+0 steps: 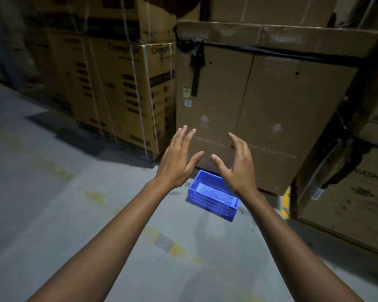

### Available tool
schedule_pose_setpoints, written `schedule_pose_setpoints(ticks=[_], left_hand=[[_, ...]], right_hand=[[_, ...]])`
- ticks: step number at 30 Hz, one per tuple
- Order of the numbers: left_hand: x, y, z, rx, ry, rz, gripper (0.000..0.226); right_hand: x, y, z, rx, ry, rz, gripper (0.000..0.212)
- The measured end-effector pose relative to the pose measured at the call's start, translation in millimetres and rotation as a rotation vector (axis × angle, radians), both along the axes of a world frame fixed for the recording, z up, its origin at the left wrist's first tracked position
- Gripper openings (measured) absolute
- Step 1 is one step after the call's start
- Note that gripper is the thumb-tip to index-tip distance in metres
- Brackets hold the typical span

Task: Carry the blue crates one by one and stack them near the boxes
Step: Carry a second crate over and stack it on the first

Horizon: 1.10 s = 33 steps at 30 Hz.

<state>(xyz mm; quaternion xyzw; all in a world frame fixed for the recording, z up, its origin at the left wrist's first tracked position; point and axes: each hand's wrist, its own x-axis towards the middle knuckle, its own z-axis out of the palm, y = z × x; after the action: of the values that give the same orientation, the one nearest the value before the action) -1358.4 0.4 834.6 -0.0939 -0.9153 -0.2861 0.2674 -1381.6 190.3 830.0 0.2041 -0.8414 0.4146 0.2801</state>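
1. A left hand (177,159) and right hand (238,166) hover spread above a blue crate (207,198); each grip is released, holding nothing; the crate sits on the concrete floor (52,192) at the foot of a tall cardboard box (260,110).
2. Likely risk: the crate lies askew to the box; the next one could catch a rim and tip.
3. Box face close behind, strapped cartons (127,94) left; open floor lies toward the person.

A bright blue crate (213,196) is showing a lattice-patterned base; brown cardboard boxes (249,105) are wearing black straps; grey floor (52,192) is bearing worn yellow markings.
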Motion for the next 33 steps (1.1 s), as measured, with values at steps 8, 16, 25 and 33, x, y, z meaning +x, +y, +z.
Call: schedule_pose_setpoints(ticks=[8,16,25,33], left_hand=[[164.5,36.3,-7.8,-0.033,-0.019,0.253,0.065],[324.0,49.7,-23.2,-0.074,-0.104,0.444,0.066],[532.1,-7.1,-28.8,-0.069,-0.111,0.618,0.065],[757.2,-74.2,-42.0,-0.07,-0.152,0.703,0.07]], right_hand=[[124.9,35.1,-8.8,-0.006,-0.03,0.222,0.069],[246.7,35.5,-23.3,0.011,-0.137,0.359,0.069],[407.8,-39.2,-37.4,0.022,-0.137,0.549,0.068],[618.9,-112.7,-53.0,-0.04,-0.159,0.653,0.067]])
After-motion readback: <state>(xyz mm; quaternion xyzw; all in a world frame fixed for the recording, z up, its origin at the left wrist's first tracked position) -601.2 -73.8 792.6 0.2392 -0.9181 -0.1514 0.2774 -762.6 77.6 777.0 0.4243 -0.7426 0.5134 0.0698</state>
